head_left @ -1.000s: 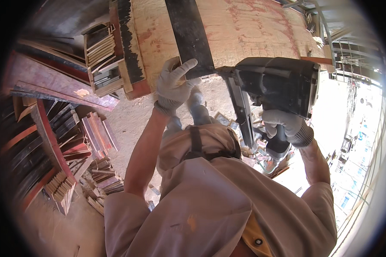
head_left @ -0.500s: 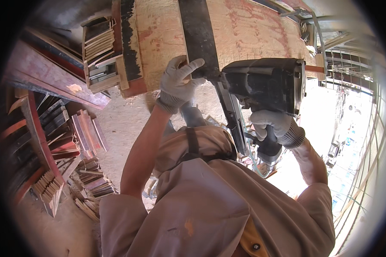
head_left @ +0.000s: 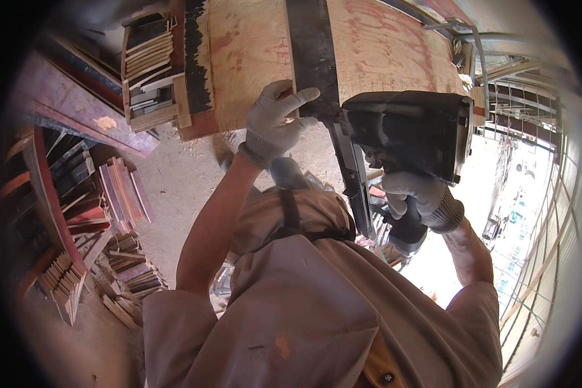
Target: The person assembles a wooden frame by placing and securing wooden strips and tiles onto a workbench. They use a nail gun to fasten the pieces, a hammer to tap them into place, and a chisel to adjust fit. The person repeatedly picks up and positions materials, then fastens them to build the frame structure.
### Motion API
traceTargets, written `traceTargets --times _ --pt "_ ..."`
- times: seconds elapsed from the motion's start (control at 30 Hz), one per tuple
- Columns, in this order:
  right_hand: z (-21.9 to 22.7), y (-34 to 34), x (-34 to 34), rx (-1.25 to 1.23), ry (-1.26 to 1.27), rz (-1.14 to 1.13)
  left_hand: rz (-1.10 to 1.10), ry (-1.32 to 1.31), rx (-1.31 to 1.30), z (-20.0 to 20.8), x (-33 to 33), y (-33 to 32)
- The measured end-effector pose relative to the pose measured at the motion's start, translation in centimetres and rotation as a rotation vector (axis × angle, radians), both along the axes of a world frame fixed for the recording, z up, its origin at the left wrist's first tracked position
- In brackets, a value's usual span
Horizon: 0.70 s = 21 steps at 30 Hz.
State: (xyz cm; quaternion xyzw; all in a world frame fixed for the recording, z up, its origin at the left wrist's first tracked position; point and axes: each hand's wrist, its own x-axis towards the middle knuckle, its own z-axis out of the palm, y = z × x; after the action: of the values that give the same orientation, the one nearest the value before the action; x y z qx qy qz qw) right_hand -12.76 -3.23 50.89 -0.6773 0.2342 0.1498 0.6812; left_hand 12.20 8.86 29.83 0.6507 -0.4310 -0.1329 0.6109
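In a grey glove, my left hand [head_left: 275, 123] grips the near end of a long black wooden strip [head_left: 313, 58], thumb on top and fingers at its left edge. The strip lies across a worn plywood board [head_left: 246, 64]. My right hand [head_left: 417, 194], gloved too, is wrapped round the handle of a black nail gun [head_left: 407, 132]. The gun's nose meets the right side of the strip's near end. Its long magazine [head_left: 352, 174] slopes down toward my waist. Where the nose touches the wood is partly hidden.
A wooden crate of stacked slats [head_left: 150, 64] stands left of the board. Further left lie a reddish panel [head_left: 84, 107] and piles of wood offcuts [head_left: 126, 194] on the dusty floor [head_left: 181, 174]. Wire mesh [head_left: 543, 213] runs along the bright right side.
The strip's near end, my left hand and the nail gun appear slightly further right in view. Both grips are unchanged.
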Motion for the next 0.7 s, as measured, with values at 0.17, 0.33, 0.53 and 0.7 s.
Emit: traceTargets --times 0.17,0.33,0.53,0.7 --pt "-0.5 0.3 0.7 0.107 0.142 -0.097 0.006 -0.046 -0.023 -0.5 0.2 -0.1" --pt "-0.1 1.6 2.0 -0.079 0.064 -0.132 0.020 -0.104 0.009 -0.4 0.0 0.1" --pt "3.1 2.0 4.0 0.010 0.357 -0.458 -0.043 -0.044 0.005 -0.9 0.2 0.1" --pt "3.4 -0.2 4.6 -0.112 0.371 -0.285 0.133 0.080 -0.026 -1.5 0.0 -0.4"
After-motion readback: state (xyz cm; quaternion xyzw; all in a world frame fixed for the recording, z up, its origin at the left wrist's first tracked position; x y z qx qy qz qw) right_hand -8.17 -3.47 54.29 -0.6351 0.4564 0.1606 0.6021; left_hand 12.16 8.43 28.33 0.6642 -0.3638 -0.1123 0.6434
